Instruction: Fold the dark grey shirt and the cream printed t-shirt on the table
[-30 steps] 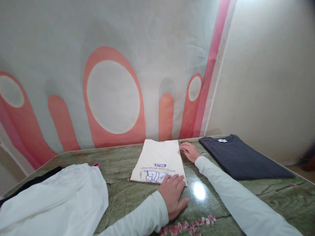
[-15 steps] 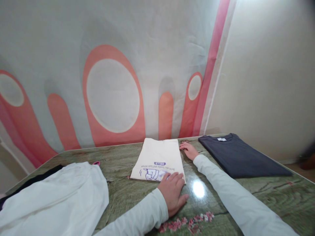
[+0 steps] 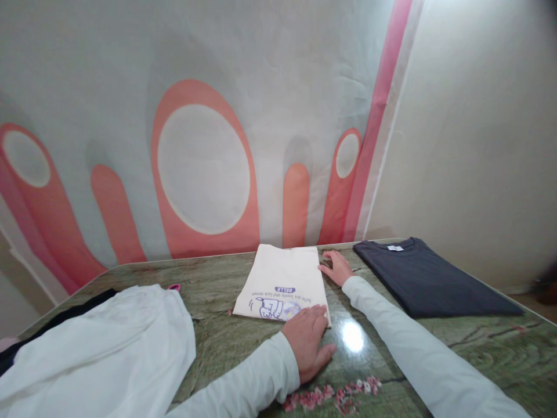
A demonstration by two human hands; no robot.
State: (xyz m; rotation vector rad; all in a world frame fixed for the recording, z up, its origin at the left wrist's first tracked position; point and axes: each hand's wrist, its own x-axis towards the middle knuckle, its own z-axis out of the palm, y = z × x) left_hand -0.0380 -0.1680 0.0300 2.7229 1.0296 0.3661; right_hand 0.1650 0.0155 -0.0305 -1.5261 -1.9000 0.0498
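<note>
A cream folded T-shirt [image 3: 287, 267] lies on the table in the middle of the head view, its purple cartoon print and lettering upside down to me. My left hand [image 3: 307, 345] rests flat over the shirt's near right corner, fingers stretched out and thumb pointing right. Beside the shirt's far right edge is my right hand [image 3: 337, 269], fingers apart, with the thumb at or very close to the fabric. Neither hand grips anything.
A dark grey folded T-shirt [image 3: 435, 278] lies at the right of the table [image 3: 217, 337]. At the left, a loose white garment [image 3: 108, 348] covers part of a black one [image 3: 65, 310]. A printed wall hanging [image 3: 270, 87] stands behind the table.
My right hand has opened a little at the shirt's edge, fingers lifting slightly away from it. My left hand stays on the near corner. The view has shifted slightly.
</note>
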